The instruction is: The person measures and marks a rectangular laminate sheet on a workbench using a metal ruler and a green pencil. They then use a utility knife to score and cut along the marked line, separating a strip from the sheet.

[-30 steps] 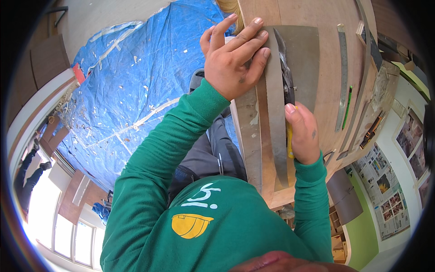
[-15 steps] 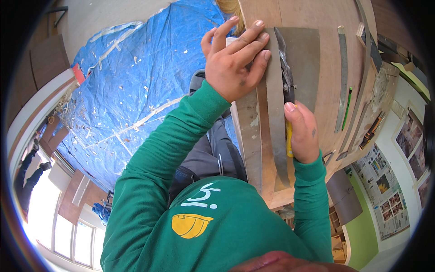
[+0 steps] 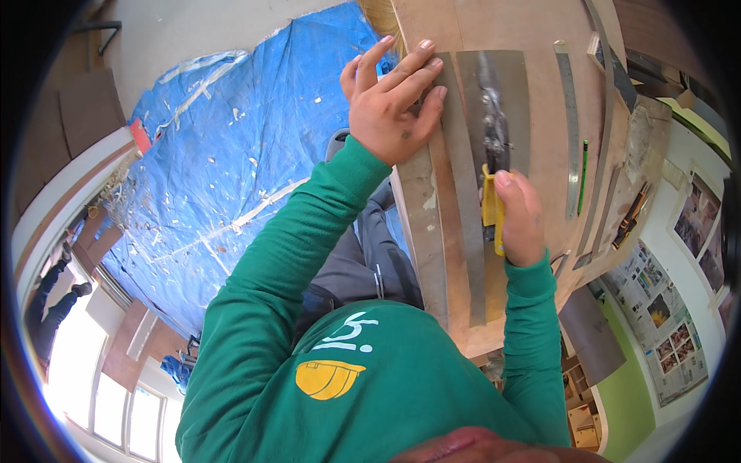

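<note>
My left hand (image 3: 394, 100) lies with fingers spread, its fingertips on the upper left edge of a long grey-brown strip (image 3: 467, 224). The strip runs down the wooden table beside a wider sheet (image 3: 512, 85) of the same colour, a narrow line between them. In my right hand (image 3: 521, 216) are tin snips with yellow handles (image 3: 495, 202). Their dark blades, blurred by motion, point away from me over the sheet. Most of my right fingers are hidden behind the handles and thumb.
On the wooden table (image 3: 540, 154), right of the sheet, lie a metal ruler (image 3: 569, 116) and a green pencil (image 3: 583, 177). An orange-and-black tool (image 3: 631, 216) rests farther right. A blue tarp (image 3: 255, 139) with scraps covers the floor at left. Another person's legs (image 3: 54, 301) show far left.
The snips have come away from the line between strip and sheet, shifting right over the sheet, and their handles have spread. My left hand keeps its place on the strip.
</note>
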A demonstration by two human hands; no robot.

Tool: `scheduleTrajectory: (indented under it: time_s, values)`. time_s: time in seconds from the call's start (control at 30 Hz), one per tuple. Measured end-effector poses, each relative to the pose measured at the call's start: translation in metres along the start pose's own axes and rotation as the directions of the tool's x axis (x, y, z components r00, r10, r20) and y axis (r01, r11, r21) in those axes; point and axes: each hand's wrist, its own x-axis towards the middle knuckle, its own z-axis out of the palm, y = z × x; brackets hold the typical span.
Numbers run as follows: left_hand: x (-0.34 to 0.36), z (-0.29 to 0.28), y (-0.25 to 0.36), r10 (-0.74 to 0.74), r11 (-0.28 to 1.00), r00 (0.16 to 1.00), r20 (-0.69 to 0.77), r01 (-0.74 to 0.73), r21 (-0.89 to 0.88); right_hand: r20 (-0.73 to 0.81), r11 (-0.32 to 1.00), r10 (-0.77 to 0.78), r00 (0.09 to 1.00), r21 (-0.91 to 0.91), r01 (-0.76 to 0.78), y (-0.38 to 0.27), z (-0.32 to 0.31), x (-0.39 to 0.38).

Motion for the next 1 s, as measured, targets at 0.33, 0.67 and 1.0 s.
scheduleTrajectory:
  time_s: [0.33,0.67,1.0]
  values:
    - [-0.003,0.012,-0.003,-0.018,0.999,1.0,-0.02,0.017,-0.052,-0.185,0.991,-0.132,0.974,-0.037,0.127,0.043,-0.074,-0.1]
    - [-0.058,-0.039,0.014,-0.054,0.998,0.999,-0.006,0.054,0.034,-0.318,0.906,-0.282,0.905,-0.399,0.142,0.2,-0.093,-0.241]
    - [-0.253,-0.157,0.073,-0.376,0.882,0.399,0.836,0.43,0.192,-0.661,0.754,-0.411,0.628,-0.634,-0.174,0.389,-0.126,-0.311]
